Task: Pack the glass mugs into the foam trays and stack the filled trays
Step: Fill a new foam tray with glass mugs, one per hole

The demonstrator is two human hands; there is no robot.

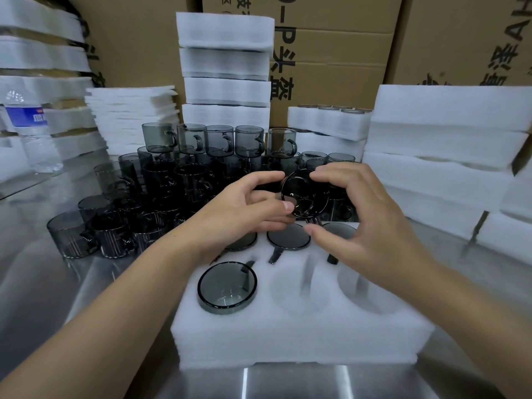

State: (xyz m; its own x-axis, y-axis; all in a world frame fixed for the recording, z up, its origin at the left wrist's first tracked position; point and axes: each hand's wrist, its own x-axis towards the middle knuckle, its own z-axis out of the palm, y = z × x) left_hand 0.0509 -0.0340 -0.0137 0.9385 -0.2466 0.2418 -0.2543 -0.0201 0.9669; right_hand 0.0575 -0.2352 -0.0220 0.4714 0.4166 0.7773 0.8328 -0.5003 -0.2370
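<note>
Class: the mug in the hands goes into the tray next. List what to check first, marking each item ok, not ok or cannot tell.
1. Held mug gripped between left hand and right hand: ok.
2. Front middle pocket empty: ok.
3. Front right pocket empty: ok.
4. Foam tray flat on the table: ok.
5. Its handle turned toward the pocket's slot: cannot tell.
6. Glass free of chips: cannot tell.

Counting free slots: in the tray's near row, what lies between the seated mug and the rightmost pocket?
Head view: one empty pocket of the foam tray; nothing is seated there.
</note>
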